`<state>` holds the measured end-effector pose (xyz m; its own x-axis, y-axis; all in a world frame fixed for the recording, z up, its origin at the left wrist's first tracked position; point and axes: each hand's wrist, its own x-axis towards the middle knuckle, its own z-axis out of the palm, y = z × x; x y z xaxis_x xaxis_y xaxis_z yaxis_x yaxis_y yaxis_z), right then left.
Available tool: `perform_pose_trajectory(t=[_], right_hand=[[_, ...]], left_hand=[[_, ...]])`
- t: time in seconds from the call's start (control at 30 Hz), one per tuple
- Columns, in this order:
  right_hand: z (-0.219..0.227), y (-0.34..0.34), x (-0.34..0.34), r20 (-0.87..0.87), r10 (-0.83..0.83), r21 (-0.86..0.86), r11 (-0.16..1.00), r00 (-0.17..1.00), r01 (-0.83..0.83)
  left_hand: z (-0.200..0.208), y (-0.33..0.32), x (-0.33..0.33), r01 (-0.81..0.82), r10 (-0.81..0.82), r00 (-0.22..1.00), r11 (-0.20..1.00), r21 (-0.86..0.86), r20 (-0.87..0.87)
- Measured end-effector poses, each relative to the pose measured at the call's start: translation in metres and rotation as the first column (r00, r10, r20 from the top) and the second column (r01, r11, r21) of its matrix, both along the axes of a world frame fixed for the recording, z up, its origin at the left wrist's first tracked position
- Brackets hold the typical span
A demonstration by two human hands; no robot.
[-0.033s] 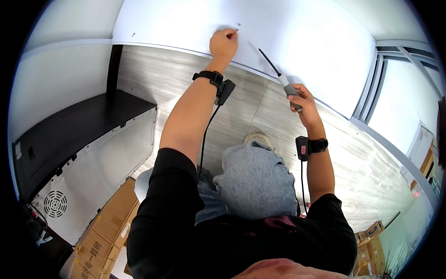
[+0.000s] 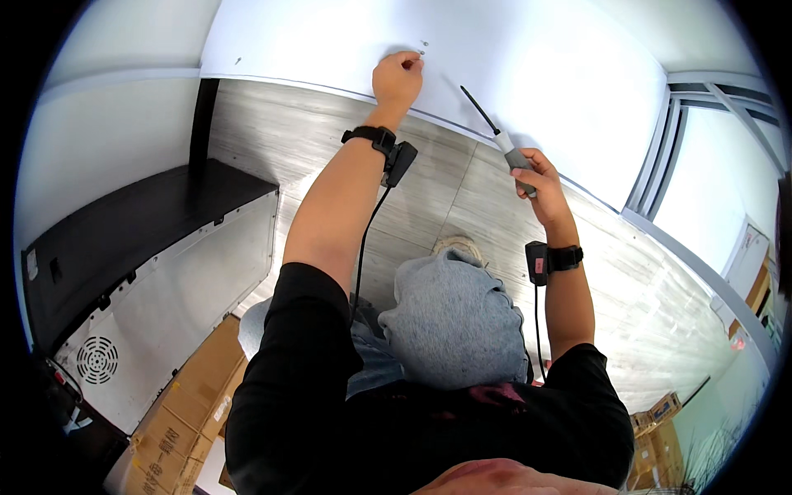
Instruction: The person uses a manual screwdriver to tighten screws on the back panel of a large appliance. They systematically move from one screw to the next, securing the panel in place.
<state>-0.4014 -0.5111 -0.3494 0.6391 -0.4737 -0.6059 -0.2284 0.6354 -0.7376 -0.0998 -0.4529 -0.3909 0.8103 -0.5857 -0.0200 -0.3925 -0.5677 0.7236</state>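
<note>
Screwdriver (image 2: pixel 501 139) over the edge of the white worktop (image 2: pixel 553 91), clamped by its handle in the right hand (image 2: pixel 534 176), probably to keep the shaft clear of the left hand (image 2: pixel 398 81), fingertips bunched right by tiny screw-like bits (image 2: pixel 425 44), can't tell whether pinching one tbh.

Bright light nearly washes out the white surface (image 2: pixel 536 74) toward one o'clock; a soft shadow edges the left hand (image 2: pixel 398 80) at twelve. Glare pales the floor (image 2: pixel 656 322) between three and four. Fisheye distortion bends the dark-cornered rim.
</note>
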Motion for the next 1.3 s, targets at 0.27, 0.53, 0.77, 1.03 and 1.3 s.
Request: perform_pose_trajectory(t=[0.27,0.53,0.77,1.03,1.3], right_hand=[[0.044,-0.006,0.031,0.041,0.101,-0.069,0.993,0.994,-0.098],[0.164,0.039,0.143,0.067,0.439,-0.336,0.855,0.896,-0.394],[0.280,0.120,0.195,0.175,0.694,-0.509,0.671,0.699,-0.539],[0.272,0.234,0.197,0.160,0.689,-0.200,0.724,0.707,-0.660],[0.234,0.276,0.190,0.184,0.603,-0.082,0.796,0.776,-0.600]], left_hand=[[0.023,0.064,0.016,-0.087,0.003,0.908,0.980,-0.180,-0.419],[0.169,0.199,0.023,-0.358,0.010,0.678,0.877,-0.319,-0.735],[0.274,0.303,0.008,-0.487,-0.128,0.701,0.633,-0.602,-0.702],[0.273,0.357,0.011,-0.567,-0.149,0.713,0.453,-0.688,-0.685],[0.254,0.370,0.018,-0.654,-0.037,0.637,0.503,-0.565,-0.770]])
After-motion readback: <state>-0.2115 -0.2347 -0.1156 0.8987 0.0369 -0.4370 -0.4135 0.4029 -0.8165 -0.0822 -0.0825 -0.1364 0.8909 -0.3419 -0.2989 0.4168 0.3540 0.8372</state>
